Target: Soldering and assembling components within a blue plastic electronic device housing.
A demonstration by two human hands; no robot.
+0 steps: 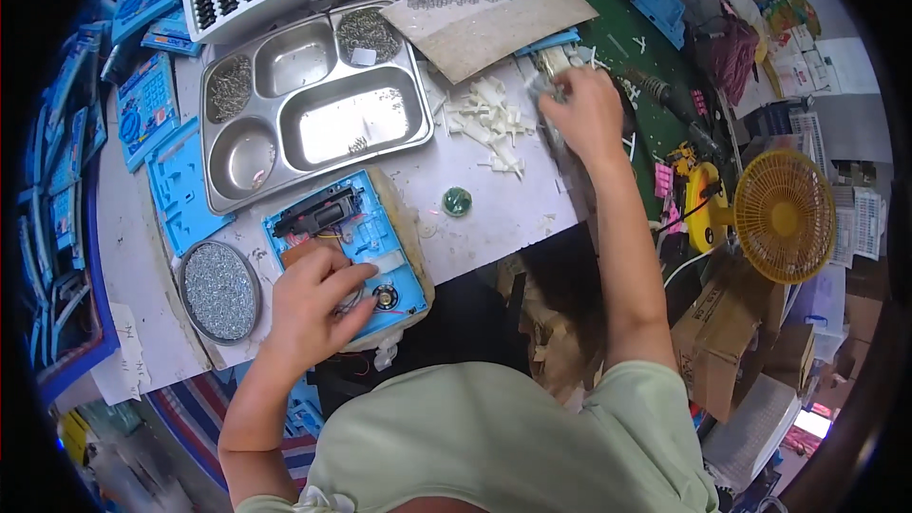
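Note:
My left hand (318,309) bends over an opened blue plastic casing (407,275), its fingers curled onto it and the thumb and index finger apart. Inside the casing are a black part (318,212), thin wires, a white piece (388,260) beside my index finger and a small round speaker (385,297) by my thumb. To the right, my right hand (591,112) reaches past a heap of white plastic parts (489,119). Its thumb and fingers close around a small greyish thing, too blurred to make out.
A metal compartment tray (425,123) holds springs and small metal parts. Near it stand a round dish of screws (220,290) and a green glass-like ball (457,201). Springs lie on a brown board (532,9). A yellow fan (784,216) stands right; blue casings (147,109) crowd the left.

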